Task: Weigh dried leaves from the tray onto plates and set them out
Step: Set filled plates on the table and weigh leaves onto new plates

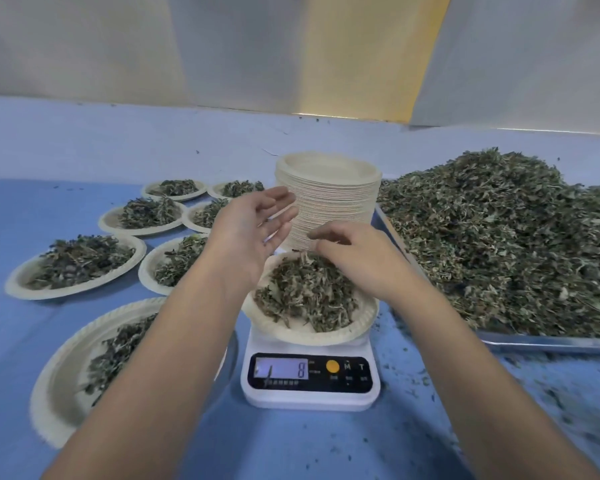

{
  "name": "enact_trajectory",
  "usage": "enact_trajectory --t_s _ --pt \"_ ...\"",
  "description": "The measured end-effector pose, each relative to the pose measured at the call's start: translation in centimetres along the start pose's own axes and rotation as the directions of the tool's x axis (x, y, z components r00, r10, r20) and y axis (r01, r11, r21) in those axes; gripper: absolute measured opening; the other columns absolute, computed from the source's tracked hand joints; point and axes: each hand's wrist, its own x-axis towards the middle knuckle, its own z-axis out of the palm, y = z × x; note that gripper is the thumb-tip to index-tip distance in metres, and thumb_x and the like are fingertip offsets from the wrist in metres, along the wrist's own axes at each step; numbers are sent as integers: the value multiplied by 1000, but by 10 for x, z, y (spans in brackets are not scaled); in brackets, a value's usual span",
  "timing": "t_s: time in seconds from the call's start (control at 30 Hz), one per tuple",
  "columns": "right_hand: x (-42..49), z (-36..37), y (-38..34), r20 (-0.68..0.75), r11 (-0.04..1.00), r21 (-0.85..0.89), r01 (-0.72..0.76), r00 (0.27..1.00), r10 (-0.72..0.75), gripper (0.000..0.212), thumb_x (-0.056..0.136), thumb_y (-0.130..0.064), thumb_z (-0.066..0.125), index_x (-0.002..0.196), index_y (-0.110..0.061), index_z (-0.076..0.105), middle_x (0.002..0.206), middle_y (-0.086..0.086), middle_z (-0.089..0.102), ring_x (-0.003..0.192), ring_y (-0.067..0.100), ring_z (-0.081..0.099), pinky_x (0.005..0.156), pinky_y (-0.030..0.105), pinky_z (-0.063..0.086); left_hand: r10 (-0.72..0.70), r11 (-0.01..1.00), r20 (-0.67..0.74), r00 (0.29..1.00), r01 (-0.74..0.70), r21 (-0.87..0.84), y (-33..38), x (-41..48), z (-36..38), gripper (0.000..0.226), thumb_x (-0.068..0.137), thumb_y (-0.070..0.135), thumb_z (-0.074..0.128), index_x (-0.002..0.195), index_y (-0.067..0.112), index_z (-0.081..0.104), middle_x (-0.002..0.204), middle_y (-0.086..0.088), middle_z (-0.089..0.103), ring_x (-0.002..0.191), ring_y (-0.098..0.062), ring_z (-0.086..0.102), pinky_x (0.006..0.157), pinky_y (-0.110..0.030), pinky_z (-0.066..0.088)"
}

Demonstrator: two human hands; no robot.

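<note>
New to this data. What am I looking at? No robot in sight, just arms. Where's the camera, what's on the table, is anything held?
There is no machine here. A person works with bare hands, and the single picture comes from a wide-angle camera on their head, looking forward and down. That is why two forearms enter from the bottom edge.

On the blue table stands a white kitchen scale with a paper plate of dried leaves on it. Behind it is a tall stack of empty plates. To the right, a metal tray bears a big heap of the same leaves. To the left lie several filled plates, already set out.

The left hand hovers open beside the stack, holding nothing. The right hand has its fingers curled down over the plate on the scale. Whether they pinch any leaves cannot be told.
</note>
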Motion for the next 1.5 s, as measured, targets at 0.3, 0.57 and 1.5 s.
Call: enact_trajectory --t_s 0.3,0.57,1.5 --pt "-6 3 4 110 979 -155 136 987 -119 22 85 -38 67 106 -31 67 100 -18 56 79 -8 47 63 2 32 -56 998 9 998 56 -43 0 -1 1 26 93 7 39 89 13 64 74 6 73 70 -7 67 62 -18 49" --pt "-7 0 6 -128 991 1 136 982 -135 12 82 -19 71 90 -28 71 61 -21 59 58 -10 53 55 4 39 -76 995 -6 997 75 -59 -3 0 2 27 92 5 38 86 11 64 80 3 71 77 -10 65 64 -18 49" --pt "-15 -8 -18 -366 929 274 248 920 -137 19 88 -14 66 104 -22 70 94 -17 69 80 -10 59 72 6 45 -306 779 32 952 269 -567 -5 -5 19 22 99 13 46 89 -5 55 82 -18 56 74 -26 59 68 -32 58"
